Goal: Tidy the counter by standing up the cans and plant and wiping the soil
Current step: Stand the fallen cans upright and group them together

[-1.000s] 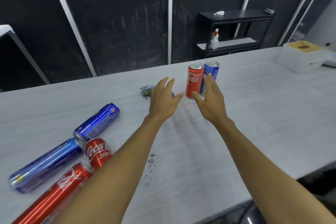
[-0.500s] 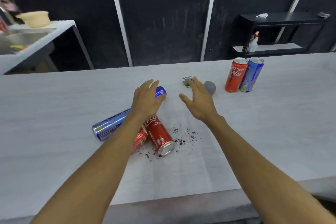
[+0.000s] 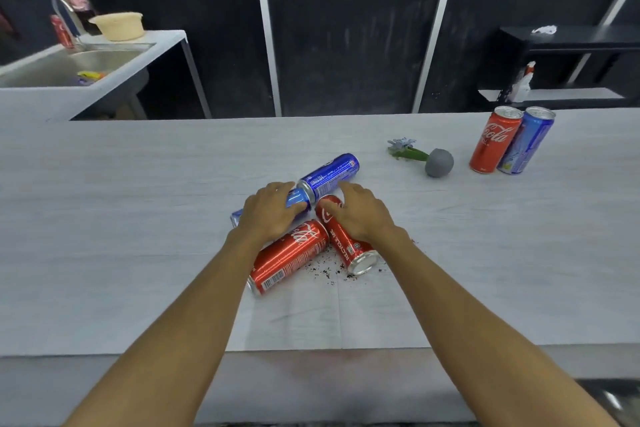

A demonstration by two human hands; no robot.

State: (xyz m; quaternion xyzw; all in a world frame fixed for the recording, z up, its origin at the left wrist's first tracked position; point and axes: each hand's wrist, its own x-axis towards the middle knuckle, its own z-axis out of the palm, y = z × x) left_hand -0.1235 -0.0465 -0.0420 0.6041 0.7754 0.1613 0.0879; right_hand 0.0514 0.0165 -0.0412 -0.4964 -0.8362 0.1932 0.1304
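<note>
Several cans lie in a heap at the middle of the white counter [image 3: 138, 218]. My left hand [image 3: 273, 215] curls over a lying blue can [image 3: 295, 199]. A second blue can [image 3: 330, 173] lies just beyond it. My right hand [image 3: 360, 215] rests on top of a lying red can [image 3: 348, 248], fingers spread and not closed around it. Another red can [image 3: 289, 256] lies under my left wrist. Dark soil [image 3: 325, 269] is scattered between and in front of the red cans. The plant lies on its side, grey pot [image 3: 440, 163] to the right, flowers [image 3: 401, 146] to the left.
An upright red can [image 3: 493, 144] and an upright blue can [image 3: 526, 146] stand side by side at the back right. A sink unit [image 3: 86, 55] with a cream bowl [image 3: 119, 24] is at the far left. A black shelf [image 3: 571, 42] stands behind the counter.
The view has swung left from the two upright cans. Both hands came back and down onto the heap; the left closed over a blue can and the right landed on a red can.
</note>
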